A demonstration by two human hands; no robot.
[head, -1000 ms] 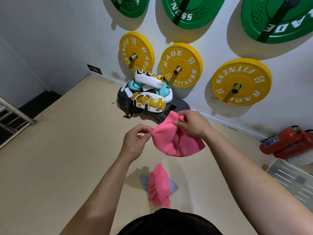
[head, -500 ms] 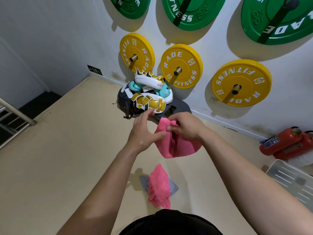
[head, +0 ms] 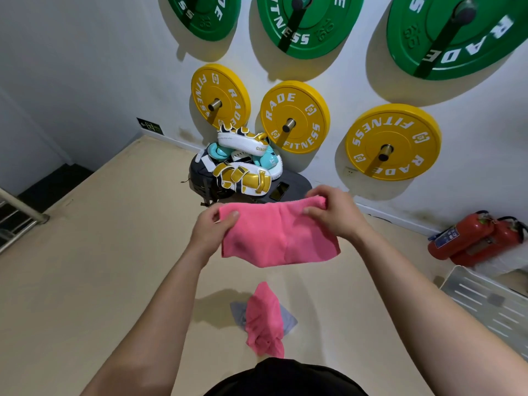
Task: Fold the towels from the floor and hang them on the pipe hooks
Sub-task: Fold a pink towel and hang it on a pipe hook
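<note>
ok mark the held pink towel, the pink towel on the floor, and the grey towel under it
held pink towel (head: pixel 278 238): head view, middle of the hanging cloth
floor pink towel (head: pixel 264 318): head view, centre of the heap
grey towel (head: pixel 288 320): head view, right exposed corner

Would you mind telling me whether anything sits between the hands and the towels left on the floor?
Only the pink towel that both hands hold, left hand and right hand. Below it, the crumpled pink towel lies uncovered on top of a grey towel.

A pink terry towel (head: pixel 278 235) hangs stretched between the left hand (head: pixel 213 227) and right hand (head: pixel 333 214), above a crumpled pink towel (head: pixel 264 321) lying on a grey cloth (head: pixel 287 320) on the beige floor (head: pixel 85 281).
</note>
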